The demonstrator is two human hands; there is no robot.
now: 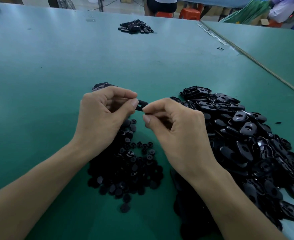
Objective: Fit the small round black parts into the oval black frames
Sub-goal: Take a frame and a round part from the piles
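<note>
The frame point(142, 105) is pinched at one end by the left hand point(106, 115), its long side pointed at the right hand point(174, 129). Just under its free end, a tiny dark thing, likely a round part point(147, 113), is pinched by that hand.

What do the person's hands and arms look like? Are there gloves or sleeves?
No gloves. The left hand and right hand are bare, with short, plain fingernails and no rings. The forearms are bare too: no sleeves, watch or bracelets show, right down to the picture's edge.
</note>
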